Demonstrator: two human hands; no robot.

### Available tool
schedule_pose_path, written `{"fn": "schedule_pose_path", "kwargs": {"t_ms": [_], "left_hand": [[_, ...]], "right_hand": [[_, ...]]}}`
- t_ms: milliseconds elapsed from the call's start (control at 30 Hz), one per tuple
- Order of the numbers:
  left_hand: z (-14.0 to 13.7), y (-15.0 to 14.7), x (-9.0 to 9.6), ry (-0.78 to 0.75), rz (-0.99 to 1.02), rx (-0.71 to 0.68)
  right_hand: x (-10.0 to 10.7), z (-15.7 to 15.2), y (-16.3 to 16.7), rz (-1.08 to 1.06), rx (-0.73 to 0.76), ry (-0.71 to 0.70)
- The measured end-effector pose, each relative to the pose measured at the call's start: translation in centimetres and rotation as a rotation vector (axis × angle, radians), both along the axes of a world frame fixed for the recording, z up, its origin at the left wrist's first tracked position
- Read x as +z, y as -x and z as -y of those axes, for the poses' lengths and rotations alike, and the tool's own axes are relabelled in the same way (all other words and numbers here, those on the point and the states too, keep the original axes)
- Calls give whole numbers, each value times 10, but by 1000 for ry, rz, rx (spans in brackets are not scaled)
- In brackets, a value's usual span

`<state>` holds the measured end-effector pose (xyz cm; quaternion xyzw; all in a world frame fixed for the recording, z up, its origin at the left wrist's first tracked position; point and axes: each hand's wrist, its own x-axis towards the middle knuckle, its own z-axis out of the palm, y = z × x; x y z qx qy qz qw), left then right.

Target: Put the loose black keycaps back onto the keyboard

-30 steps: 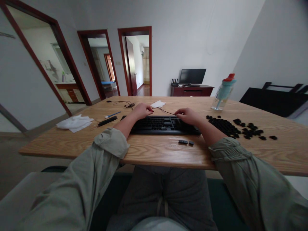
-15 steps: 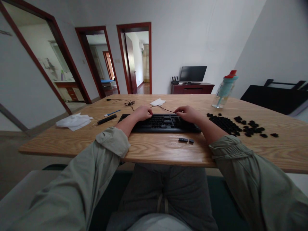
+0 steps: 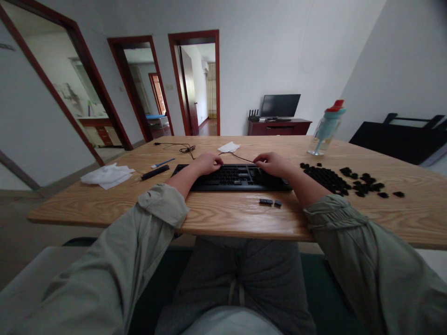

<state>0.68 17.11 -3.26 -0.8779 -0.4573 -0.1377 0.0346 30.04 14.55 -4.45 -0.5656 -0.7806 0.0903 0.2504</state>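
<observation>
Nearest, green-grey sleeves (image 3: 115, 260) run out of frame at the lower corners. Small loose keys (image 3: 266, 202) lie toward the near edge of the tabletop (image 3: 223, 211), too small to read. Just beyond sits the black keyboard (image 3: 228, 177), partly covered by the left forearm and, toward its right end, by the right hand (image 3: 274, 164). The left hand (image 3: 207, 164) is over its back edge. Both hands' fingers are curled inward; I cannot tell whether they grip anything. At right, a pile of dark keys (image 3: 323, 179) blurs together; at left lies crumpled white tissue (image 3: 107, 176). Farther back, a thin cable (image 3: 187, 149) disappears behind the left hand, and a bottle (image 3: 324, 132) stands at right.
</observation>
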Motion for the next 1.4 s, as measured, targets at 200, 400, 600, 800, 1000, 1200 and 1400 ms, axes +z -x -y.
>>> {"fn": "schedule_pose_path", "kwargs": {"t_ms": [200,400,600,800,1000,1200,1400], "left_hand": [[4,-1,2,-22,-29,12],[-1,1,0,4,11,-1],[-2,3,-1,7,6,-20],[1,0,0,-31,-64,1],[-1,-1,-1,-24,-54,-17],[-1,-1,-2,-7,-21,0],[-3,1,-5,31,93,-20]], "right_hand": [[0,2,1,-7,1,-2],[3,5,2,5,-17,11],[4,7,3,20,-17,10],[4,6,2,18,-14,14],[2,3,2,18,-15,13],[2,4,2,16,-15,5],[6,10,5,21,-29,8]]}}
